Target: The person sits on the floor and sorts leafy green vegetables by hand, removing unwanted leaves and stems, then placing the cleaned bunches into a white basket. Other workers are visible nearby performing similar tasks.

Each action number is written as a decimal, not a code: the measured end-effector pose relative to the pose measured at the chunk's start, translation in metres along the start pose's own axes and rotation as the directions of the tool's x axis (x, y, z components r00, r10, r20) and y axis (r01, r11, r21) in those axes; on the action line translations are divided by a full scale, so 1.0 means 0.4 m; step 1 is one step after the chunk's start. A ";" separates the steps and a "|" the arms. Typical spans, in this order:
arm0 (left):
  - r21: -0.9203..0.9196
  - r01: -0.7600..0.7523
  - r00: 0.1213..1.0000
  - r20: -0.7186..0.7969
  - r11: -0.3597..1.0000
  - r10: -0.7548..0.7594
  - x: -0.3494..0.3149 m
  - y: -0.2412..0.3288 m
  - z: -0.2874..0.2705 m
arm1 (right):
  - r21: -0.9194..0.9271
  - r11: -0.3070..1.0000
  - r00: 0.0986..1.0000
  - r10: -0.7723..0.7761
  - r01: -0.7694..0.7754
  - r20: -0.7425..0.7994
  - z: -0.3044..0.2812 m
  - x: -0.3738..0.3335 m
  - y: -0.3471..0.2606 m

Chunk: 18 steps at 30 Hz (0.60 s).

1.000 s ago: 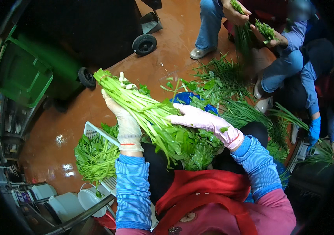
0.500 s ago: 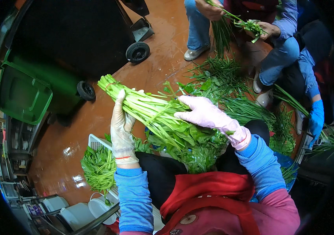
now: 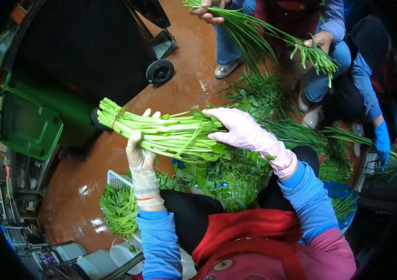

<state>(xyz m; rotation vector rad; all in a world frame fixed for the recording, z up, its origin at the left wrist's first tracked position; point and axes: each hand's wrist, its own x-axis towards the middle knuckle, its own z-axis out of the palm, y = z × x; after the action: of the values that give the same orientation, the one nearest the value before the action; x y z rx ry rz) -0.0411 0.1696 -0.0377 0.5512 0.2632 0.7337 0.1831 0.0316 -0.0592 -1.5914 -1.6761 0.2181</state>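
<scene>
A bunch of long-stemmed leafy greens (image 3: 175, 133) lies almost level in front of me, its pale cut ends to the left. A thin red band (image 3: 117, 119) circles the stems near those ends. My left hand (image 3: 141, 154), in a whitish glove, cradles the stems from below, fingertips showing behind them. At the leafy end, my right hand (image 3: 242, 127) in a pinkish glove closes over the bunch, its thumb in front. Loose greens (image 3: 242, 179) are heaped below the bunch, between my knees. To the left, more greens (image 3: 117, 210) fill a white basket (image 3: 114, 178).
Across from me, a person's hands (image 3: 320, 42) hold long, thin green stalks (image 3: 245, 30). A blue-gloved hand (image 3: 382, 144) is at the right. Stalks (image 3: 296, 137) cover the floor between us. A green bin (image 3: 28, 123), a black wheeled bin (image 3: 160, 72) and white buckets (image 3: 126, 254) stand left.
The bunch has swung flatter and its cut ends have moved left, with my left hand following underneath. My right hand keeps its hold. The person opposite has spread their stalks out wider.
</scene>
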 end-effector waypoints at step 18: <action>0.182 0.099 0.949 -0.314 0.978 -0.038 0.043 -0.105 -0.024 | -0.068 0.998 0.998 0.009 -0.005 0.058 0.033 -0.008 -0.004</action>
<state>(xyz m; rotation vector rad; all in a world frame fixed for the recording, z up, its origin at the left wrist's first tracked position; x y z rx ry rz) -0.0092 0.1594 -0.0700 0.6089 0.6499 0.7296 0.1730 0.0337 -0.0683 -1.6554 -1.7390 0.2157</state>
